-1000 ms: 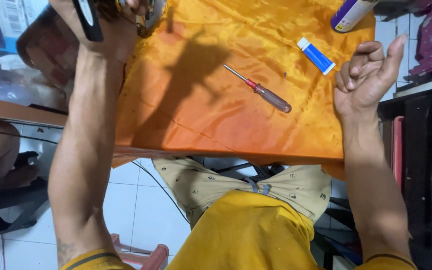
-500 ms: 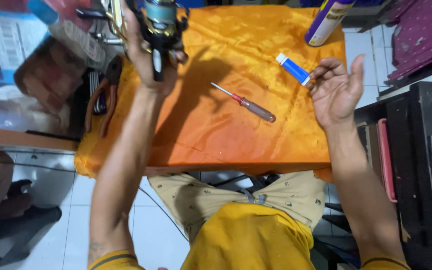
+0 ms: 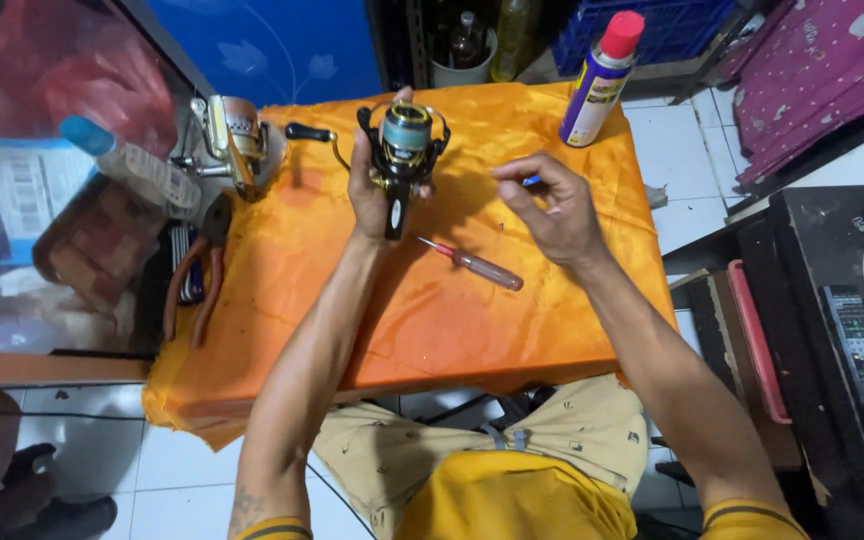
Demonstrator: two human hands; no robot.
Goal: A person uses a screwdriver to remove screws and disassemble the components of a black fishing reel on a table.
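Observation:
My left hand (image 3: pixel 370 195) grips a black and gold fishing reel (image 3: pixel 404 150) and holds it upright above the orange cloth (image 3: pixel 432 320). My right hand (image 3: pixel 552 205) hovers just right of the reel, fingers curled and pinched near a small blue object (image 3: pixel 532 181) that is mostly hidden behind them; whether it holds it is unclear. A screwdriver (image 3: pixel 472 264) with a red and clear handle lies on the cloth between my forearms.
A second gold reel (image 3: pixel 237 140) lies at the cloth's far left corner. A spray can (image 3: pixel 597 80) with a red cap stands at the far right. Orange-handled pliers (image 3: pixel 197 270) rest at the left edge. A black cabinet (image 3: pixel 842 330) stands on the right.
The view has tilted, so the whole cloth now shows. My left hand has brought the reel toward the middle. My right hand has moved left from the blue tube toward the reel.

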